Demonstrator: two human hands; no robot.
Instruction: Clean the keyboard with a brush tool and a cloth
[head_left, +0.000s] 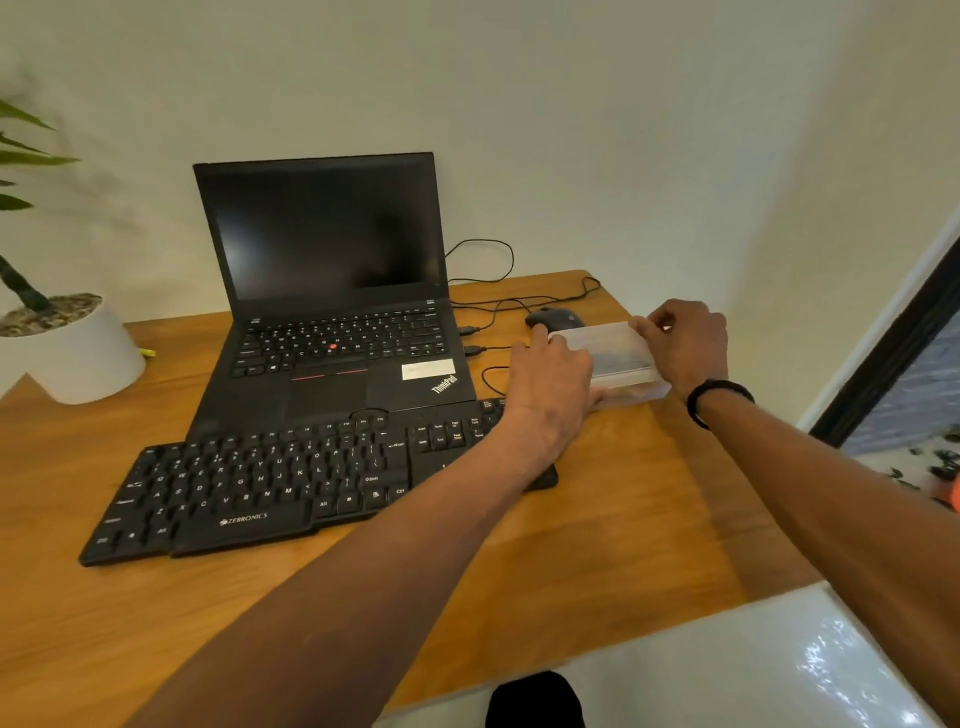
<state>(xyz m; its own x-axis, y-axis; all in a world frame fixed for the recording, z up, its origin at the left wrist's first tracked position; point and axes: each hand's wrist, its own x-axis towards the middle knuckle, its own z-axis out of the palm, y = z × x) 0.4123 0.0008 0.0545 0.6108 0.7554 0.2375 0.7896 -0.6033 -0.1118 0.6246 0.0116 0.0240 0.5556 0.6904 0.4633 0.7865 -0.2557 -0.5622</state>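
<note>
A black Zebronics keyboard (270, 483) lies slanted on the wooden desk (623, 493), in front of an open black laptop (332, 291). To the right of the laptop stands a translucent plastic box (621, 356). My left hand (550, 384) holds the box's left end, and its forearm crosses above the keyboard's right end. My right hand (685, 343) grips the box's right end, fingers curled over the lid edge. What is inside the box is blurred. No brush or cloth shows in the open.
A black mouse (553, 318) sits just behind the box, with thin black cables (498, 306) running to the laptop's right side. A white plant pot (78, 353) stands at the desk's far left. The desk's right edge lies close to my right forearm.
</note>
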